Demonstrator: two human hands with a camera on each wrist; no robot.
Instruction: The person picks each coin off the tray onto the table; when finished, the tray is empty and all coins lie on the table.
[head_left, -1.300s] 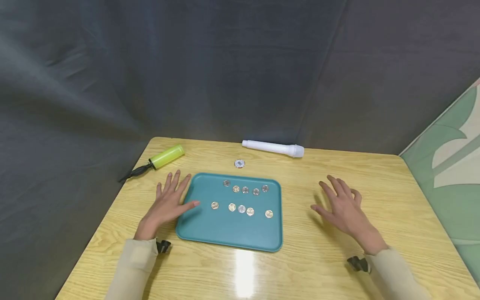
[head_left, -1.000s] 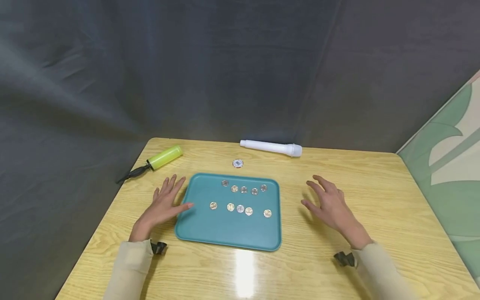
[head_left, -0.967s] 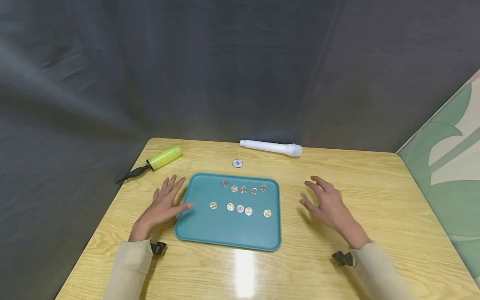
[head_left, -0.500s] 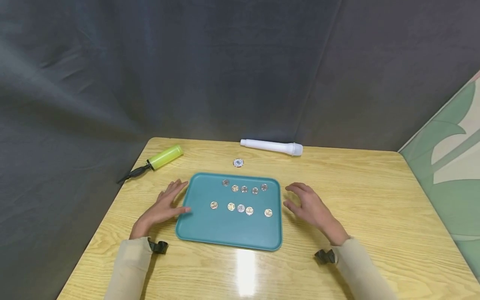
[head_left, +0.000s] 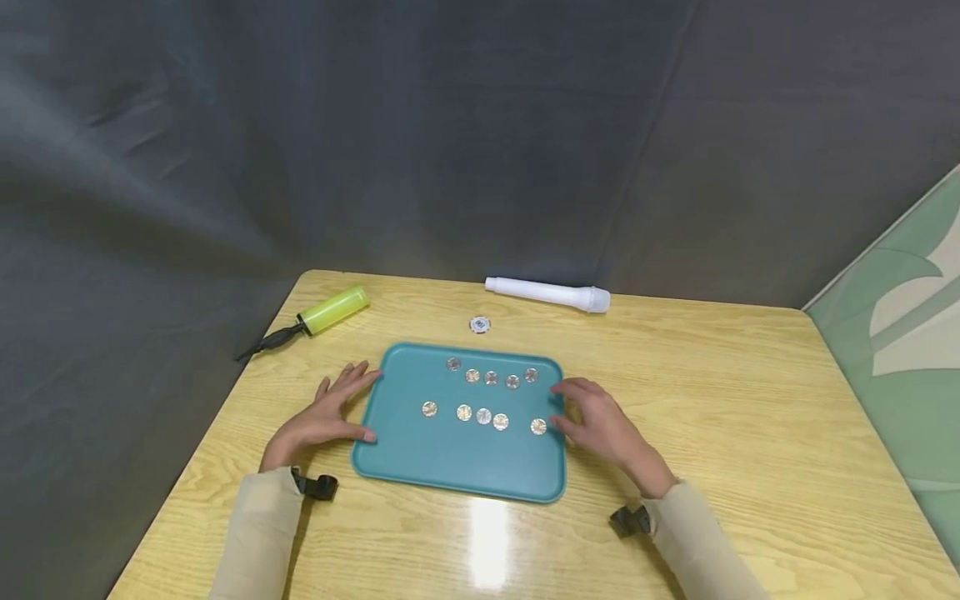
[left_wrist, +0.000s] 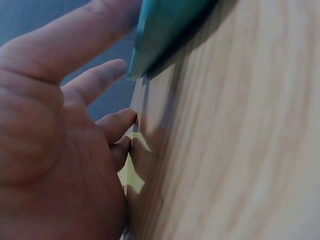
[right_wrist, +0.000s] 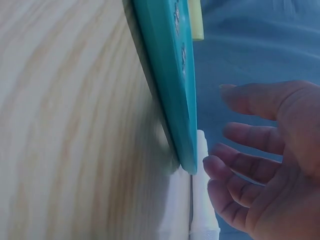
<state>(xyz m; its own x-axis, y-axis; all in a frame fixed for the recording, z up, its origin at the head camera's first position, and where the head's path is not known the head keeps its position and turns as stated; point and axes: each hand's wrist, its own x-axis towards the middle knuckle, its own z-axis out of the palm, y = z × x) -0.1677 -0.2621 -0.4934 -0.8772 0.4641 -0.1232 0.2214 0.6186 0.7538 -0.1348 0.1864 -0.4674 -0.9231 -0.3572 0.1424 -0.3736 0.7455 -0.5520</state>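
Observation:
A teal tray lies on the table, bearing two rows of coin-like discs, some gold and some silver. At its left side is my left hand, thumb over the rim and the other fingers stretched out along the edge. In the left wrist view that thumb is close beside the tray wall; whether it touches cannot be told. My right hand hovers at the tray's right rim with relaxed, slightly bent fingers. The right wrist view shows a gap between these fingers and the tray.
A poker chip lies behind the tray. Farther back is a white toy microphone. At the back left, a yellow-green hand pump with a black end lies near the table edge. A dark curtain hangs behind the table.
My right hand has moved left, from over the bare table to the tray's right rim. My left hand has turned slightly and its fingers have come closer to the left rim. The tray stays put.

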